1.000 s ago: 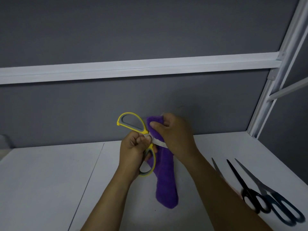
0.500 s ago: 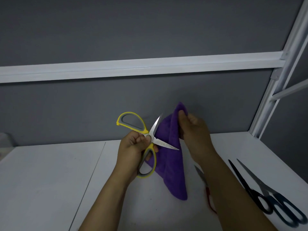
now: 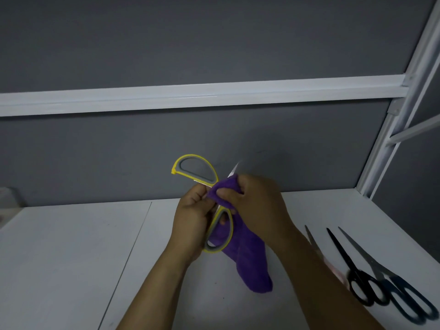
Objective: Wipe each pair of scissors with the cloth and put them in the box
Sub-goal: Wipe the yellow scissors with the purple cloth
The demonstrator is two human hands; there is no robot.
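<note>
Purple cloth [image 3: 247, 265], yellow-and-grey scissors [image 3: 190, 177] — black scissors [image 3: 344, 254] on a white table [image 3: 71, 258].

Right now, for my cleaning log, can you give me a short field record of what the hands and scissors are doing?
left hand: grips the yellow scissors near the pivot
right hand: pinches the purple cloth around a blade
yellow scissors: handles spread, held above the table
waiting on table: black scissors, blue-grey scissors, a third pair, partly hidden

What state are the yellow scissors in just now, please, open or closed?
Open: the yellow scissors have their two handle loops splayed wide apart, above and below the left hand.
</note>
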